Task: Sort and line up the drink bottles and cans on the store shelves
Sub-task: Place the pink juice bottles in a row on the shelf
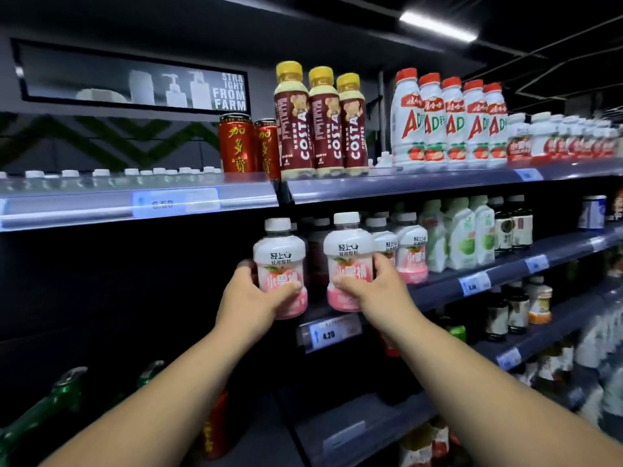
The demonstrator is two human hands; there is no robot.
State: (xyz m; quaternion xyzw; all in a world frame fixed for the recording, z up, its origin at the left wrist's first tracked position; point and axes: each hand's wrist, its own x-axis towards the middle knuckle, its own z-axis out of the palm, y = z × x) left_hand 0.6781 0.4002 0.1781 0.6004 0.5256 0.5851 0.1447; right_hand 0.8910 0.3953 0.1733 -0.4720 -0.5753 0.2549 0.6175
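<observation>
Centre, gripped in the left hand (251, 288), thumb and fingers curled round the lower body: squat pink-and-white plastic bottle with white cap (279, 254), upright. Just to its right, gripped the same way in the right hand (367, 281): second pink-and-white plastic bottle (347, 251) of the same kind, upright, apart from the first. Both at the near edge of the dark middle shelf (438, 284), above a price tag marked 4.20 (328, 333); resting or lifted, cannot tell.

Immediately right of the second, on the same shelf: row of matching pink-and-white bottles (411, 251), then green-and-white packs (465, 234).

On the top shelf (404, 183), left to right: two red cans (236, 143), three brown Costa coffee bottles with yellow caps (318, 129), five white bottles with red caps (451, 123).

Lower left, near: green bottles (50, 406), blurred.
</observation>
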